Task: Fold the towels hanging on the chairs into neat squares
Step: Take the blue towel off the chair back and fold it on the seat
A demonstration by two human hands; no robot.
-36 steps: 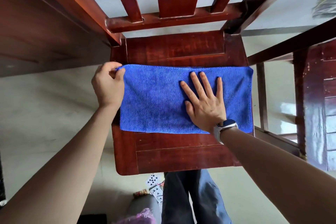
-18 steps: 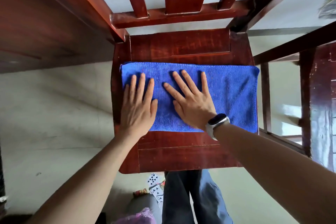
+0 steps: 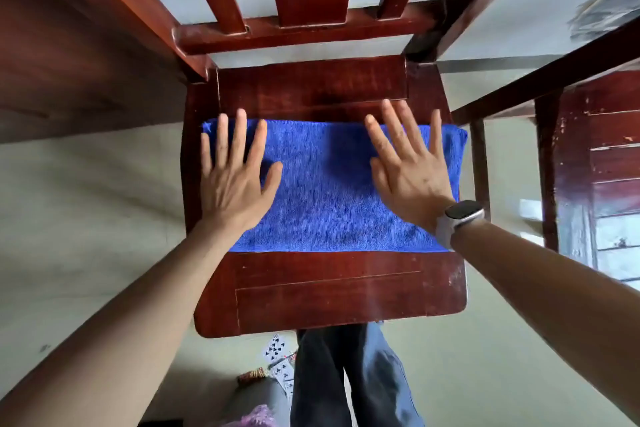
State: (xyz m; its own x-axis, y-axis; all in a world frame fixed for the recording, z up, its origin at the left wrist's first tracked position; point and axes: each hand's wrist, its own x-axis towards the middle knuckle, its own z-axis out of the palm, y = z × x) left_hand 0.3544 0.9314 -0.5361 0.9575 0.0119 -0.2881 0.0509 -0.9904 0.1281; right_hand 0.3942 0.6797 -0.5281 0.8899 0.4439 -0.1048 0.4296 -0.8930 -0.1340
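A blue towel (image 3: 329, 191) lies flat across the seat of a dark red wooden chair (image 3: 329, 291), folded into a long rectangle that runs from the seat's left edge to its right edge. Its pile looks soft and slightly fuzzy, its edges fairly straight — the right end bulges a little past the seat's side. The left hand (image 3: 235, 184) lies on the towel's left part, fingers straight and spread, holding nothing. The right hand (image 3: 410, 177) is spread over the right part, fingers also straight and apart, the tips reaching past the far edge onto the wood — a watch (image 3: 459, 218) sits on that wrist. Playing cards (image 3: 277, 354) lie on the floor below the seat.
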